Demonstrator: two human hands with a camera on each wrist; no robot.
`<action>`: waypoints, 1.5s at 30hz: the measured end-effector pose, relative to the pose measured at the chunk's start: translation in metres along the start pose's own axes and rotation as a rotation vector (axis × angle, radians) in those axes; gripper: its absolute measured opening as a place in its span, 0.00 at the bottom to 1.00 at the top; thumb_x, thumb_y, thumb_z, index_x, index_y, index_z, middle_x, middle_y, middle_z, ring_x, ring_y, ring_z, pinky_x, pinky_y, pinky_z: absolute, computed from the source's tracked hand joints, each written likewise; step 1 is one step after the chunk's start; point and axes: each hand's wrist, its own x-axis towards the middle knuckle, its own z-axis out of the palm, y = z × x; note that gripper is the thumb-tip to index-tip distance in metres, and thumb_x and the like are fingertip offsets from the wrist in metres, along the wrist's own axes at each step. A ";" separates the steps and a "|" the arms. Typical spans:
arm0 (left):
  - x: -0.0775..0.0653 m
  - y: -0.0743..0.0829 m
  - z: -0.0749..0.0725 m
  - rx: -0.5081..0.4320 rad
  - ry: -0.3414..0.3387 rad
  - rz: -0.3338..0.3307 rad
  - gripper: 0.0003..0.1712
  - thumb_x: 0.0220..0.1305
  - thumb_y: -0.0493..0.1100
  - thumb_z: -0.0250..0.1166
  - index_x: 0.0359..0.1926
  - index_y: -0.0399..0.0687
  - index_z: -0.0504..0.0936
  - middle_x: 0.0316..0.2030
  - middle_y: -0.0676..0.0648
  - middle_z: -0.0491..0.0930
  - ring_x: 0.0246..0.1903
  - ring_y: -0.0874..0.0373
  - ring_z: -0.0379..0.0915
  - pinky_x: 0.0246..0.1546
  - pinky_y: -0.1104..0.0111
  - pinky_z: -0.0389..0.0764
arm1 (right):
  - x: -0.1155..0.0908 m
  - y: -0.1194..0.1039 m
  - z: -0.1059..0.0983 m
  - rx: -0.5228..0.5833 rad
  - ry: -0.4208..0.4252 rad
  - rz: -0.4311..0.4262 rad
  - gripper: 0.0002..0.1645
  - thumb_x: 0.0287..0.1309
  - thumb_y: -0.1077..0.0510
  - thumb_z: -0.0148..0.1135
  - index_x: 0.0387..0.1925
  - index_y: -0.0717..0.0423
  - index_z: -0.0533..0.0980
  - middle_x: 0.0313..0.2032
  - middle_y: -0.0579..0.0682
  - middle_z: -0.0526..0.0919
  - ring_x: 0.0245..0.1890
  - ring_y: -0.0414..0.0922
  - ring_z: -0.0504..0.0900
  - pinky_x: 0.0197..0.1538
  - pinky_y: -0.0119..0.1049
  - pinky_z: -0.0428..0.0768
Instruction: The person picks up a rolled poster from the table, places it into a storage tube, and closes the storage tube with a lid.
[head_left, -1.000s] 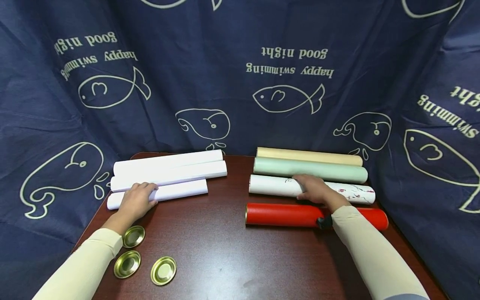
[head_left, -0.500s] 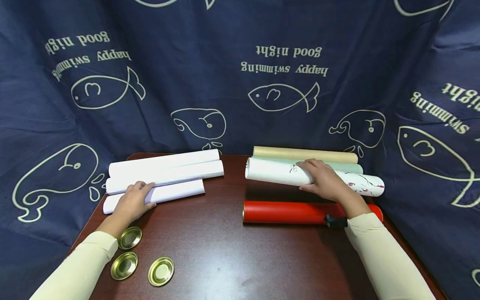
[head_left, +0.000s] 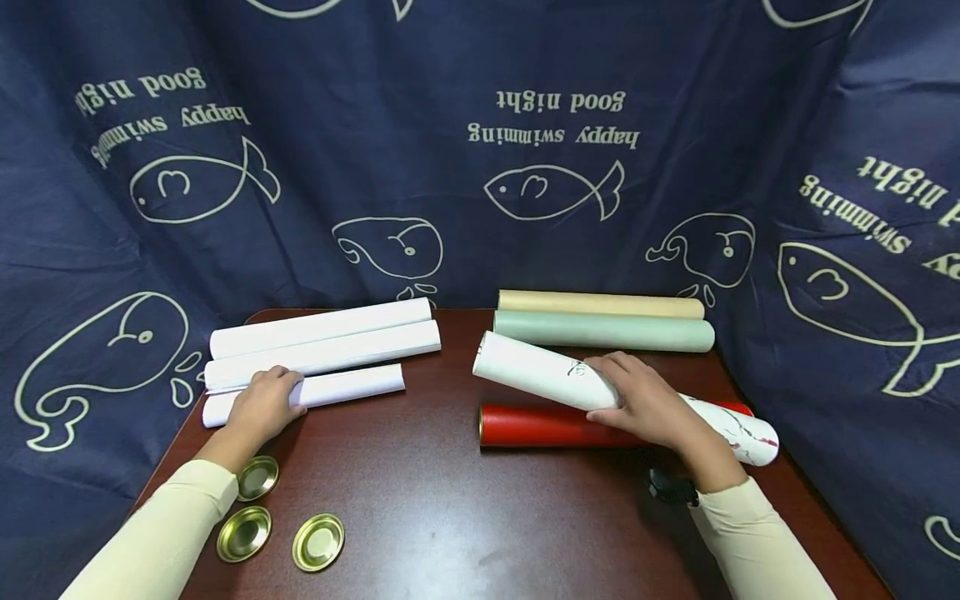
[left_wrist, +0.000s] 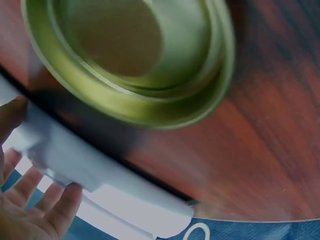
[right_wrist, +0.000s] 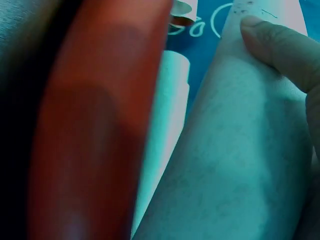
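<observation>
My right hand (head_left: pixel 647 402) grips a white cardboard tube (head_left: pixel 534 367) printed with dark script and pink blossoms. Raised and slanted, its left end farther back, the tube crosses over part of the red tube (head_left: pixel 551 426). In the right wrist view, the thumb lies along the white tube (right_wrist: pixel 235 135), beside the blurred red tube (right_wrist: pixel 95 135). My left hand (head_left: pixel 262 404) holds the nearest white paper roll (head_left: pixel 356 386) on the table, thumb on the near side and fingers across the far side. The left wrist view shows those fingers (left_wrist: pixel 65 210) over the roll (left_wrist: pixel 100 162).
Two more white paper rolls (head_left: pixel 330 325) lie behind the left hand. Pale green (head_left: pixel 600 330) and tan tubes (head_left: pixel 600 303) lie at the back right. Several gold metal caps (head_left: pixel 318 542) rest at the front left. A navy curtain (head_left: pixel 420 108) surrounds the dark wooden table (head_left: pixel 420 492).
My right hand has lifted the blossom-printed tube from before the green one and brought it nearer and tilted over the red tube. My left hand stays at the near paper roll.
</observation>
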 end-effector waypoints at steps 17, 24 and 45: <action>-0.005 0.004 -0.011 0.046 0.065 0.128 0.24 0.45 0.41 0.73 0.46 0.40 0.78 0.41 0.38 0.77 0.42 0.40 0.71 0.37 0.46 0.71 | 0.003 -0.007 0.019 0.100 0.069 -0.002 0.41 0.35 0.54 0.77 0.54 0.50 0.68 0.49 0.46 0.70 0.48 0.43 0.70 0.50 0.43 0.71; -0.012 0.011 -0.021 -0.065 0.177 0.179 0.25 0.46 0.41 0.73 0.47 0.41 0.77 0.44 0.39 0.78 0.45 0.41 0.72 0.44 0.47 0.70 | -0.001 -0.008 0.031 0.098 0.134 -0.017 0.42 0.34 0.57 0.76 0.55 0.53 0.68 0.50 0.50 0.70 0.47 0.48 0.71 0.50 0.45 0.70; -0.046 0.062 -0.046 -0.310 0.368 0.382 0.26 0.39 0.39 0.76 0.45 0.50 0.80 0.43 0.52 0.76 0.44 0.57 0.72 0.42 0.63 0.72 | -0.012 -0.016 0.057 0.023 0.232 -0.055 0.43 0.27 0.60 0.78 0.53 0.55 0.71 0.49 0.55 0.71 0.48 0.54 0.70 0.53 0.52 0.65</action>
